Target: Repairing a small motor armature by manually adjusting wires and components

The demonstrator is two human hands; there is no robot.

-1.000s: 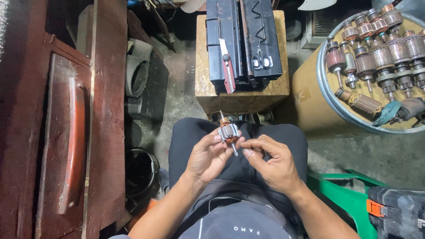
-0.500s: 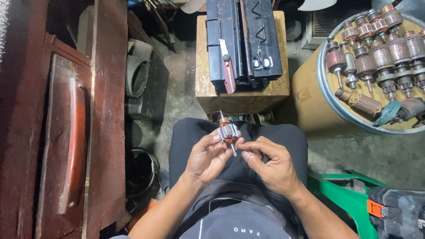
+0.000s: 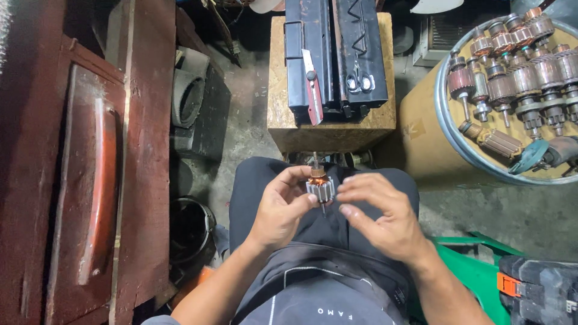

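Centre of frame, over the lap: we see a small motor armature (image 3: pixel 318 188) pinched in the left hand (image 3: pixel 278 212), thumb and fingers around its ribbed grey steel core. Long axis runs near vertical in frame; copper windings and thin shaft point to the top. Right hand (image 3: pixel 383 218) just beside it, fingers loosely spread, tips close to the core; whether they touch, we cannot tell.

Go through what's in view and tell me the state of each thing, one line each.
Left hand: gripping the small motor armature.
Small motor armature: held over the lap, shaft roughly upright.
Right hand: open, fingers spread beside the armature, contact unclear.
Round drum: open-topped, loaded with armatures.
Scissors: closed, lying on the black case.
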